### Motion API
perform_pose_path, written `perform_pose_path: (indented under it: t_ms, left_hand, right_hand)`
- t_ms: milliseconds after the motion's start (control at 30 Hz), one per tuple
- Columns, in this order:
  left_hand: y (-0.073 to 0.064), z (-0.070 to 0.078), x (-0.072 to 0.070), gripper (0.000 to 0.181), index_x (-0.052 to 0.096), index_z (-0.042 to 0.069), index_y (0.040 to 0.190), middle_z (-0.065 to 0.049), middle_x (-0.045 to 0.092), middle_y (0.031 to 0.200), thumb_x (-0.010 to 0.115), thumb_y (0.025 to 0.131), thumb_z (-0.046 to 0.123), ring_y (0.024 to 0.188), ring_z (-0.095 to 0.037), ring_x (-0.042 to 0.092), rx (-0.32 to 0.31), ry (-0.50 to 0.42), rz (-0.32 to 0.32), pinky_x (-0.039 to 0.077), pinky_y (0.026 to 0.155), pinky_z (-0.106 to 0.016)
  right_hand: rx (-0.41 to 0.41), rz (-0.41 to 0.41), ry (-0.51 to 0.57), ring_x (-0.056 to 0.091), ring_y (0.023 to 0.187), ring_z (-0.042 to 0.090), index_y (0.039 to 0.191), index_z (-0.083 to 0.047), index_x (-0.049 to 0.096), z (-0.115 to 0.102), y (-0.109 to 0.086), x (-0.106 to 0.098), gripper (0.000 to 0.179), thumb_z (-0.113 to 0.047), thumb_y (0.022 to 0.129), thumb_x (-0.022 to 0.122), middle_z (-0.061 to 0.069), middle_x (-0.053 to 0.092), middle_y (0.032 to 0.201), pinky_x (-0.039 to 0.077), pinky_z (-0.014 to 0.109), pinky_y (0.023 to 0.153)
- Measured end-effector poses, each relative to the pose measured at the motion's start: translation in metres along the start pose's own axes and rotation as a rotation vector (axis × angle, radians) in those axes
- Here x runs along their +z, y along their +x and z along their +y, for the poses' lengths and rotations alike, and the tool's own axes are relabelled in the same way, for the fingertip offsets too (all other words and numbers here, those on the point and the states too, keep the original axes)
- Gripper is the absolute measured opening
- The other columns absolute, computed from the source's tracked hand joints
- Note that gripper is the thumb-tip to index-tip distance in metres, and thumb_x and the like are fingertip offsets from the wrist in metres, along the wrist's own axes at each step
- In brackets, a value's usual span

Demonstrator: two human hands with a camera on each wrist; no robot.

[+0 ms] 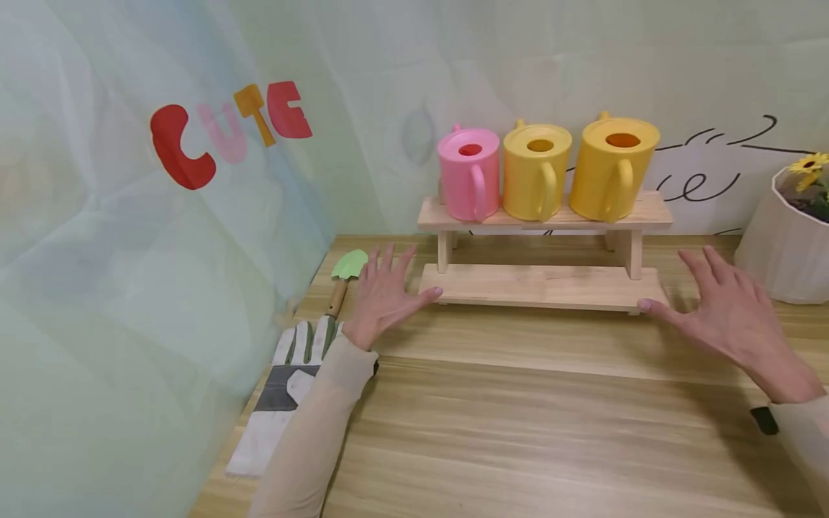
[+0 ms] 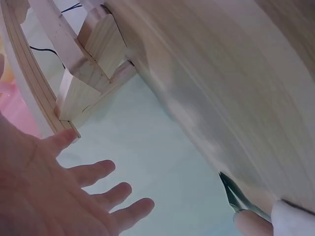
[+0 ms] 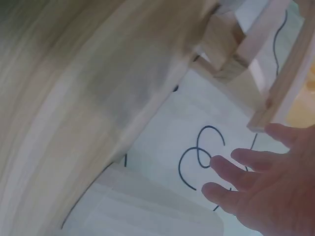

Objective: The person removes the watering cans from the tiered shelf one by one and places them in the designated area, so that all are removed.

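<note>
A two-tier wooden stand (image 1: 518,288) is at the back of the table. On its upper shelf stand a pink watering can (image 1: 460,187), a smaller yellow watering can (image 1: 527,187) and a larger yellow watering can (image 1: 596,180), handles facing me. My left hand (image 1: 387,298) is beside the stand's left end, fingers spread, holding nothing; its thumb overlaps the lower shelf's end in the head view. Off the right end, my right hand (image 1: 732,316) is likewise spread and holds nothing. Both wrist views show the palms and outstretched fingers (image 3: 256,156) near the upper shelf's ends.
Left of my left hand lie a green trowel (image 1: 350,265) with a wooden handle and a white and grey work glove (image 1: 268,424), partly under my forearm. A white ribbed pot (image 1: 786,252) with yellow flowers stands at the right. A printed cloth backdrop (image 1: 388,86) rises behind.
</note>
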State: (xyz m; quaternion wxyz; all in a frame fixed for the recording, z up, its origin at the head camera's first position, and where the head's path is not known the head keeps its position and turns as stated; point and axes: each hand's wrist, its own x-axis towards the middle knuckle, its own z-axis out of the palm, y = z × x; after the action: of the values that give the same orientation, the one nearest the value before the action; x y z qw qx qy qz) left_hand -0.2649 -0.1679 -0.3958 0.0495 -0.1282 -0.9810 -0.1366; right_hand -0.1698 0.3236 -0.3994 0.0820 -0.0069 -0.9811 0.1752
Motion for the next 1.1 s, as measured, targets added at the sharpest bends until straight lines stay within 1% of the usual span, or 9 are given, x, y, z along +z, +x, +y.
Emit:
perform_pose_path:
  t_ms: [133, 400, 500, 567, 633, 700, 833, 967, 1100]
  left_hand:
    - [0.001, 0.001, 0.0, 0.098, 0.034, 0.024, 0.172, -0.023, 0.025, 0.18, 0.058, 0.094, 0.079, 0.165, -0.053, 0.023, -0.003, -0.045, 0.016, 0.03, 0.132, -0.076]
    - [0.003, 0.007, -0.001, 0.093, 0.035, 0.021, 0.17, -0.018, 0.039, 0.174, 0.059, 0.098, 0.075, 0.158, -0.049, 0.035, -0.047, -0.222, 0.009, 0.035, 0.131, -0.07]
    - [0.005, 0.011, 0.001, 0.094, 0.035, 0.019, 0.17, -0.017, 0.038, 0.174, 0.062, 0.098, 0.073, 0.159, -0.045, 0.035, -0.088, -0.304, 0.004, 0.037, 0.13, -0.069]
    - [0.007, 0.013, 0.003, 0.095, 0.035, 0.017, 0.17, -0.018, 0.038, 0.174, 0.063, 0.098, 0.072, 0.159, -0.044, 0.036, -0.116, -0.353, 0.006, 0.039, 0.13, -0.069]
    - [0.009, 0.014, 0.005, 0.095, 0.035, 0.014, 0.17, -0.02, 0.04, 0.172, 0.065, 0.099, 0.07, 0.158, -0.043, 0.04, -0.136, -0.41, 0.01, 0.041, 0.128, -0.069]
    - [0.012, 0.014, 0.007, 0.095, 0.033, 0.013, 0.17, -0.023, 0.042, 0.17, 0.065, 0.099, 0.068, 0.155, -0.043, 0.045, -0.151, -0.454, 0.002, 0.045, 0.126, -0.067]
    - [0.016, 0.014, 0.011, 0.098, 0.029, 0.012, 0.172, -0.026, 0.052, 0.161, 0.066, 0.1, 0.066, 0.141, -0.042, 0.058, -0.188, -0.542, -0.053, 0.055, 0.116, -0.061]
    - [0.018, 0.014, 0.014, 0.101, 0.027, 0.013, 0.172, -0.025, 0.058, 0.153, 0.071, 0.097, 0.064, 0.119, -0.038, 0.07, -0.247, -0.666, -0.139, 0.064, 0.098, -0.049]
    - [0.021, 0.015, 0.016, 0.099, 0.032, 0.014, 0.17, -0.025, 0.055, 0.152, 0.081, 0.095, 0.054, 0.104, -0.029, 0.07, -0.286, -0.779, -0.185, 0.067, 0.08, -0.034]
  right_hand:
    - [0.004, 0.043, 0.06, 0.031, 0.144, 0.072, 0.167, 0.005, 0.028, -0.01, -0.002, -0.007, 0.107, -0.063, 0.098, 0.073, 0.043, 0.024, 0.169, 0.029, 0.089, 0.113]
    - [0.059, 0.156, 0.272, 0.046, 0.138, 0.06, 0.163, 0.006, 0.038, -0.042, -0.005, -0.024, 0.086, -0.048, 0.105, 0.071, 0.041, 0.047, 0.155, 0.044, 0.078, 0.107]
    - [0.055, 0.246, 0.35, 0.059, 0.127, 0.037, 0.157, 0.004, 0.048, -0.055, -0.005, -0.029, 0.074, -0.04, 0.105, 0.073, 0.035, 0.057, 0.147, 0.055, 0.037, 0.107]
    - [0.053, 0.294, 0.399, 0.061, 0.116, 0.013, 0.152, 0.001, 0.054, -0.064, -0.004, -0.033, 0.066, -0.038, 0.104, 0.075, 0.027, 0.063, 0.139, 0.047, 0.011, 0.096]
    - [0.057, 0.325, 0.433, 0.054, 0.104, -0.006, 0.148, -0.001, 0.057, -0.073, -0.001, -0.037, 0.061, -0.039, 0.104, 0.074, 0.016, 0.066, 0.131, 0.034, -0.002, 0.084]
    - [0.066, 0.345, 0.467, 0.048, 0.099, -0.015, 0.145, -0.003, 0.059, -0.083, 0.004, -0.04, 0.057, -0.04, 0.104, 0.073, 0.003, 0.065, 0.123, 0.036, -0.005, 0.085]
    - [0.11, 0.378, 0.513, 0.052, 0.097, -0.013, 0.14, -0.006, 0.061, -0.099, 0.021, -0.045, 0.055, -0.046, 0.103, 0.071, -0.019, 0.057, 0.109, 0.041, -0.002, 0.085]
    - [0.157, 0.398, 0.575, 0.053, 0.095, -0.01, 0.126, -0.018, 0.065, -0.109, 0.039, -0.048, 0.042, -0.051, 0.102, 0.07, -0.026, 0.055, 0.1, 0.044, 0.004, 0.083]
    - [0.195, 0.401, 0.642, 0.055, 0.091, -0.006, 0.113, -0.029, 0.064, -0.115, 0.058, -0.05, 0.027, -0.051, 0.1, 0.071, -0.027, 0.057, 0.094, 0.045, 0.011, 0.079]
